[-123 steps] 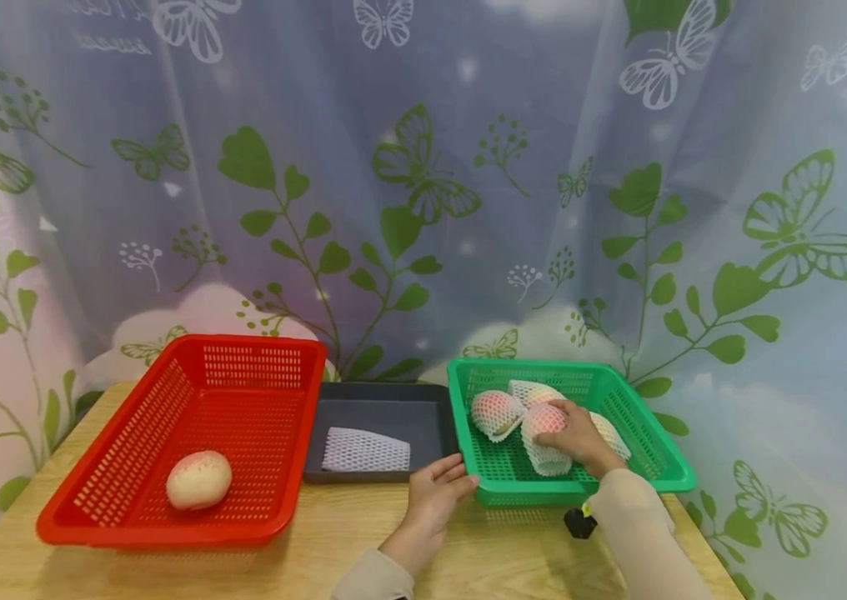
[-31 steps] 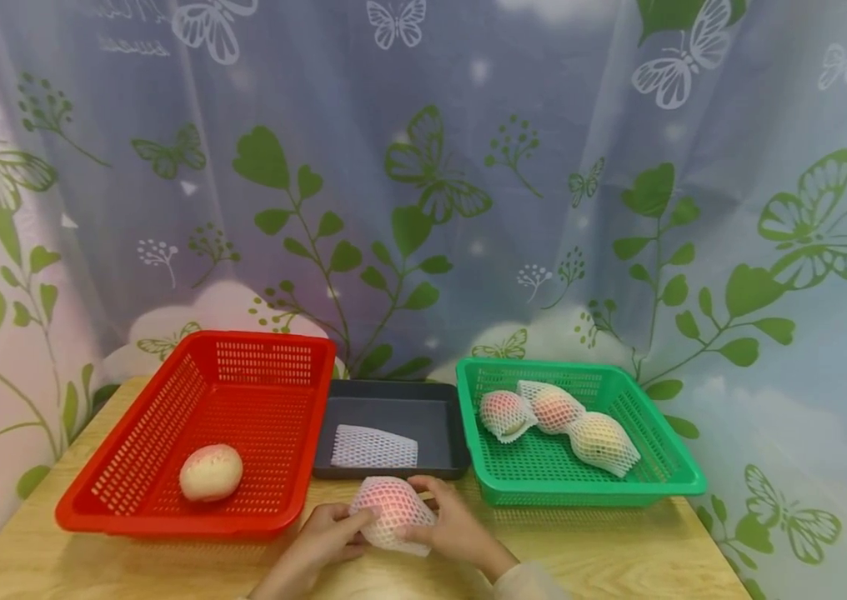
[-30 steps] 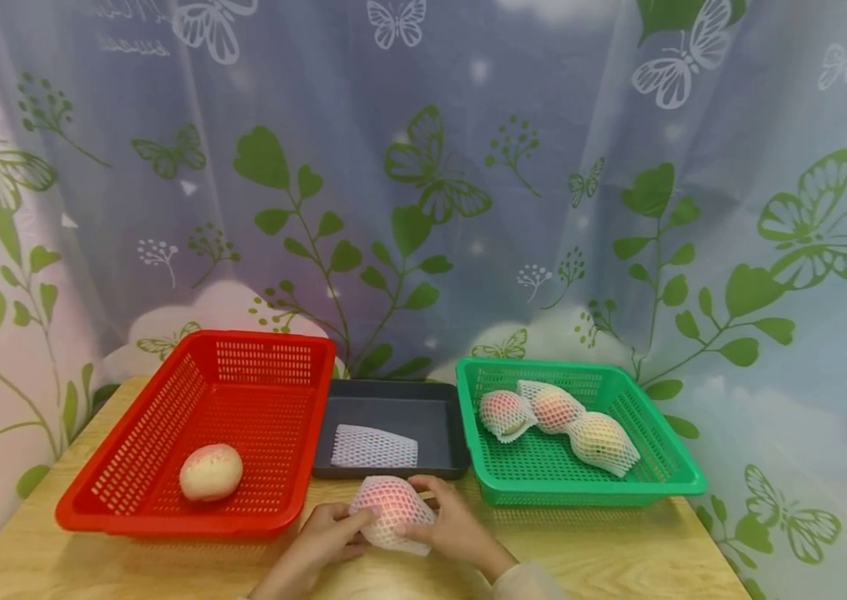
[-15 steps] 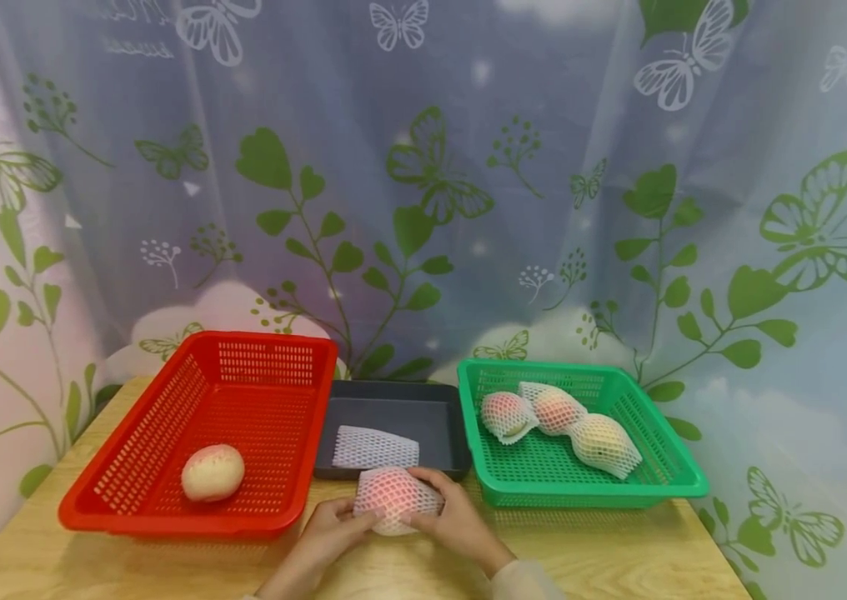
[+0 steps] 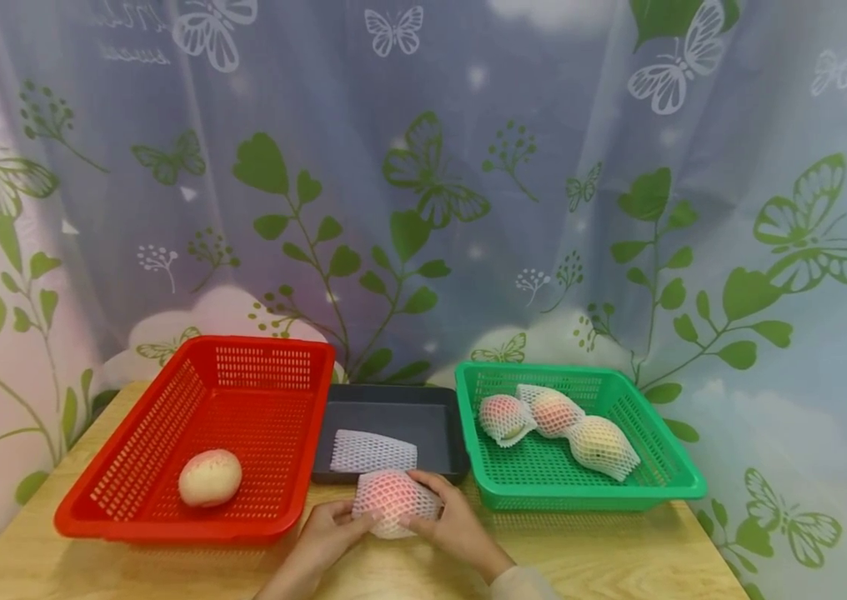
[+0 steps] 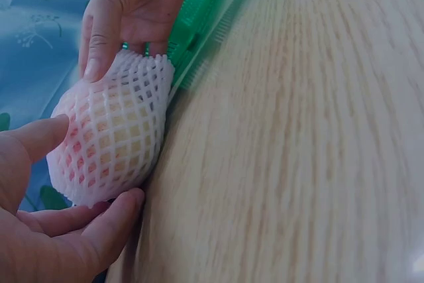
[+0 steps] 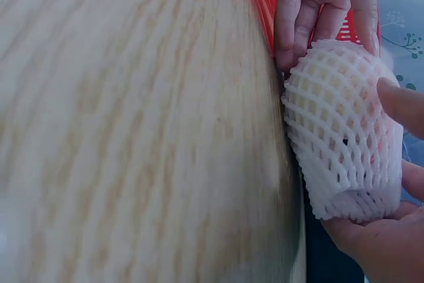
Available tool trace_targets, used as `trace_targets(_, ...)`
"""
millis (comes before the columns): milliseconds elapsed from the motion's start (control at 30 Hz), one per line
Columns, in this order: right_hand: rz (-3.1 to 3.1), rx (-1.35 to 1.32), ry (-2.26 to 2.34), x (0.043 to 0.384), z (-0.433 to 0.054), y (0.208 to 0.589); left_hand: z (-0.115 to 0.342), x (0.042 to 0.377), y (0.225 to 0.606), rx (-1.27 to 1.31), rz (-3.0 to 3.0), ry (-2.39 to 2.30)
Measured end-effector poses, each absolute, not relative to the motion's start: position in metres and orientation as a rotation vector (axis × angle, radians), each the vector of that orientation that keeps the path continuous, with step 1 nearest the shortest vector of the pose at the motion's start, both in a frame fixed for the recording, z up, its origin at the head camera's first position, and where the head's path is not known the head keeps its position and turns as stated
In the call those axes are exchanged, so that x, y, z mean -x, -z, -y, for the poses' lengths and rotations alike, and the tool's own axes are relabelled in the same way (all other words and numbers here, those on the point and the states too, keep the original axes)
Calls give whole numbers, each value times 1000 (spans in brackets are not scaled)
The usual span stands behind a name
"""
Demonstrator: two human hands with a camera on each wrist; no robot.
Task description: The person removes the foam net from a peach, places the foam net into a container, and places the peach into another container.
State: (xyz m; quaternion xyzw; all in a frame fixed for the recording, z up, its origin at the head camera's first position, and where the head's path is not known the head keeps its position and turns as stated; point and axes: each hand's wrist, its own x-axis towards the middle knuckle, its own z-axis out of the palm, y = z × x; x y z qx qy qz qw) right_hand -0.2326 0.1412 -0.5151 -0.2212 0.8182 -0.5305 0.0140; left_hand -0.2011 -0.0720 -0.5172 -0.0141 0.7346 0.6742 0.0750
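Observation:
A pink and cream peach [image 5: 388,497] in a white foam net sleeve is held over the table's front part, before the dark tray. My left hand [image 5: 326,536] grips its left end, thumb on the near side. At the other end my right hand [image 5: 461,527] holds it between thumb and fingers. The left wrist view has the netted peach [image 6: 112,134] with the left thumb and fingertips on its surface. Seen from the right wrist, the net's open end [image 7: 363,200] faces the right palm, and the sleeve [image 7: 331,107] covers the fruit.
A red basket [image 5: 303,442] on the left contains one bare peach [image 5: 210,478]. The dark tray [image 5: 434,417] in the middle bears a flat foam net [image 5: 374,451]. On the right, a green basket [image 5: 581,492] holds three netted peaches, one of them yellowish [image 5: 600,446]. A curtain hangs behind.
My right hand has brought a netted peach from the green basket to the table's front. My left hand has left that basket's rim and holds the peach too. Lately the peach has turned slightly.

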Motion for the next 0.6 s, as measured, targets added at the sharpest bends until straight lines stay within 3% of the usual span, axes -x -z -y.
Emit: trace_targets(600,-2589,731,1676,230,-142,505,74,203,507,-1,-2262,-2054)
